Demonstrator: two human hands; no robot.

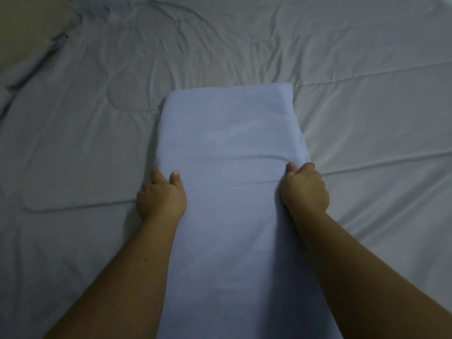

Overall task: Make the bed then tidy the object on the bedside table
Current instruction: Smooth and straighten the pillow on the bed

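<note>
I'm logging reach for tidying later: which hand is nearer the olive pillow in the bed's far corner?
Left. The left hand grips the blue pillow's left edge, on the olive pillow's side; the right hand grips the opposite edge.

A bed [342, 94] fills the whole view, covered by a pale grey, wrinkled quilted cover [73, 155] with stitched seams. An olive-beige cushion [27, 33] lies at the top left corner. The light is dim and bluish.

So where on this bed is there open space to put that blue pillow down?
The pale cover lies bare right of the blue pillow, beyond its far end, and on its left. Only the far left corner is taken, by an olive cushion. Left hand and right hand grip the pillow's sides.
</note>
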